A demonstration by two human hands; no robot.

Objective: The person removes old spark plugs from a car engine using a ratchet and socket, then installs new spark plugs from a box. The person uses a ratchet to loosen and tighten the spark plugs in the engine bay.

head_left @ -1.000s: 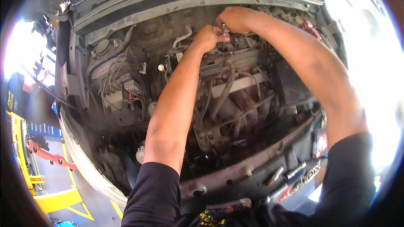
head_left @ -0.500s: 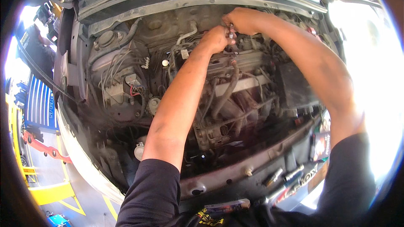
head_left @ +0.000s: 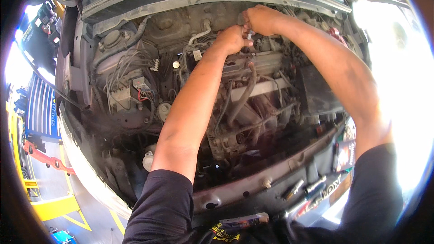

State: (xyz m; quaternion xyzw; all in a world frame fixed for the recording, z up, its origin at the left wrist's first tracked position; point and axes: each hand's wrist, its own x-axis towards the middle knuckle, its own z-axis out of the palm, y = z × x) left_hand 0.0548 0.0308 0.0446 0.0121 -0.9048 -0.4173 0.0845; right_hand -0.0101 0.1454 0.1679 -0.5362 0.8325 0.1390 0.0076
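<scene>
Both hands meet over the rear of the engine (head_left: pixel 257 92) in a car's open bay. My left hand (head_left: pixel 231 39) is closed, its thumb and fingers around a short, shiny metal tool shaft (head_left: pixel 250 34) that stands about upright above the engine's top. Just to the right and slightly higher, my right hand (head_left: pixel 263 20) is curled at the upper end of the same shaft. Its fingertips point down and are partly hidden, so the tool's top does not show. Below the hands, a dark rubber hose (head_left: pixel 246 92) runs forward over the engine.
A black box (head_left: pixel 320 91) sits right of the engine. To the left are a strut tower (head_left: pixel 113 39) and a wired module (head_left: pixel 121 99). Several hand tools (head_left: pixel 314 185) lie along the front edge. A red lift arm (head_left: pixel 47 158) stands on the floor at left.
The view has shifted slightly. Both hands stay at the metal tool shaft, with only a small change in the right hand's angle.
</scene>
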